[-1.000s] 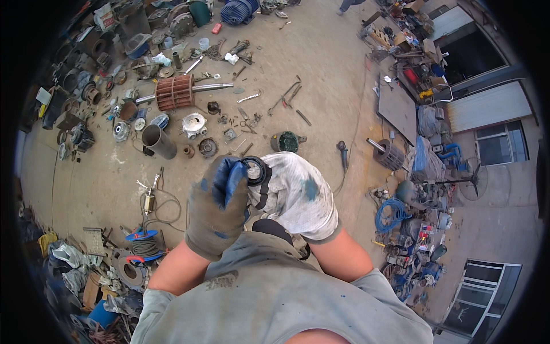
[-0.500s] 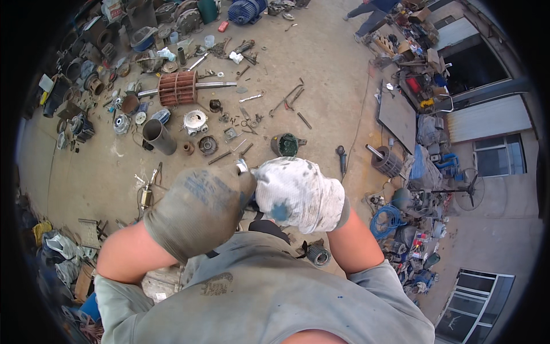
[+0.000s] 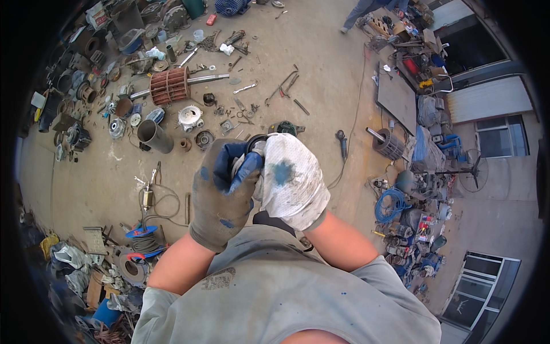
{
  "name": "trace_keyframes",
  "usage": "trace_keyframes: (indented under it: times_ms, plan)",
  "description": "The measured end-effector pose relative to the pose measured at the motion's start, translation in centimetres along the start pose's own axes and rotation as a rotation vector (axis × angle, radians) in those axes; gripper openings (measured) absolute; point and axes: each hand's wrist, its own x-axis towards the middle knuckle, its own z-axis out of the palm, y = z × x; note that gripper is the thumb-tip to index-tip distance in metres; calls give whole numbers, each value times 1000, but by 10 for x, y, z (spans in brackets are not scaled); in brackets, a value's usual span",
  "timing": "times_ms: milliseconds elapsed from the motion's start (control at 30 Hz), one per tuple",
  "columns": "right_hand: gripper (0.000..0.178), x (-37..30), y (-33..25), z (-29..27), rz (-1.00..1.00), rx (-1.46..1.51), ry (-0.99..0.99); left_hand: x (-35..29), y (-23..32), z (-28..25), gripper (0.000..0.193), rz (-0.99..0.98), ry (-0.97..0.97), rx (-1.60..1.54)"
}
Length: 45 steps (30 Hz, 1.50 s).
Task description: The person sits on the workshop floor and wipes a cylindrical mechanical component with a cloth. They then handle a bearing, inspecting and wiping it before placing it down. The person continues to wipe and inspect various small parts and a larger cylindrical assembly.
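Your left hand's [image 3: 224, 194] fingers clamp on the dark ring [image 3: 257, 138], seemingly steadying it against the white cloth [image 3: 306, 195] over your right hand [image 3: 293, 179], whose fingers are hidden, grip unreadable, with a green metal housing [image 3: 285, 127] on the concrete floor [image 3: 323, 86] beyond.

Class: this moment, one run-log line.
left hand: gloved, holding dark ring; right hand: in white fabric; floor: reddish rotor, grey tube

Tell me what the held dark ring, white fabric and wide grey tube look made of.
Dark ring: rubber or metal, unclear; dark, smooth, partly hidden. White fabric: textile, stained, shown by its folds and fine texture. Grey tube: probably metal; dull grey wall.
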Motion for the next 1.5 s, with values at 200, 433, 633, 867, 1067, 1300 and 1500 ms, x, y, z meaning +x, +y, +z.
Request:
trace_keyframes:
  times_ms: [200, 433, 633, 867, 1067, 1300, 1500]
  plan:
    - [24, 6, 2, -18, -72, -4, 48, 2, -11, 8, 34, 12, 86, -62]
    - [33, -14, -9, -21, -40, -479, -119, -22, 1, 1, 60, 80, -30, -186]
    - [39, -24, -12, -8, -173, -450, -19, -24, 3, -7, 70, -148, -47, -530]
    - [34, -22, -7, -18, -289, -285, -143, -17, -7, -18, 77, -174, -175, -673]
    - [20, -10, -26, -33, -421, -438, -33, -13, -23, -27, 80, -201, -290, -720]
    - [9, 9, -21, -36, -194, -242, -93, -14, -25, -30, 78, -236, -314, -763]
    - [18, 13, -21, -21, -250, -43, -66, -14, -22, -30, 80, -79, -165, -612]
